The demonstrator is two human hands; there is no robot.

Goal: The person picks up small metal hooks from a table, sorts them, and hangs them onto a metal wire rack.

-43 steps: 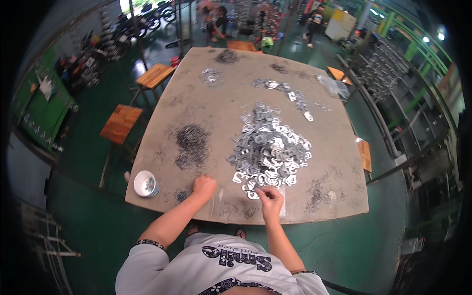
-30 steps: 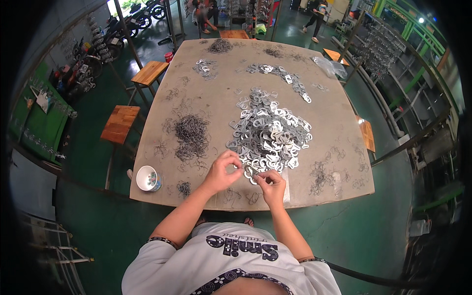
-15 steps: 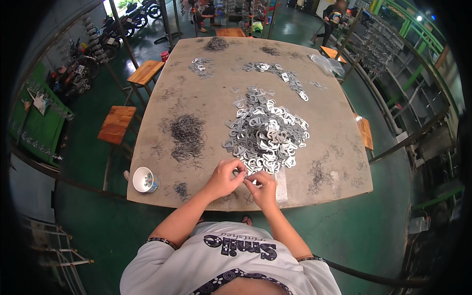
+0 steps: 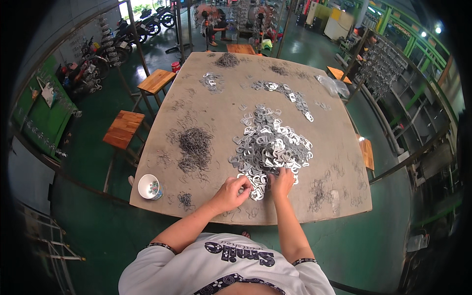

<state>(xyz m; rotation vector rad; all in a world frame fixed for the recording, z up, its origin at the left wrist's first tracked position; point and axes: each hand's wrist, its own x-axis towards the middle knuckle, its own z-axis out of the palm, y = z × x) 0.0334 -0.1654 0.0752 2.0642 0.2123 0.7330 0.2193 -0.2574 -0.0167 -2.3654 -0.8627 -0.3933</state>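
Note:
A large heap of flat, silver-grey metal loop-shaped pieces (image 4: 265,142) lies on the table in front of me. My left hand (image 4: 232,193) is at the near-left edge of this heap, its fingers curled together in a pinch; whatever sits between the fingertips is too small to make out. On the near side of the heap, my right hand (image 4: 282,183) reaches in with its fingers stretched forward, and the fingertips touch the metal pieces. Left of the heap lies a tangled pile of thin dark wire pieces (image 4: 195,147).
A white paper cup (image 4: 148,187) with small bits inside stands at the table's near-left corner. Smaller wire clusters (image 4: 319,194) and a clear plastic bag (image 4: 333,86) lie on the brown tabletop (image 4: 162,132). Wooden stools (image 4: 124,129) flank it. People are farther back.
My hands, together at the heap's near edge before, have come apart. The right one has moved right into the heap; the left stays pinched near the edge. The view has tilted up slightly.

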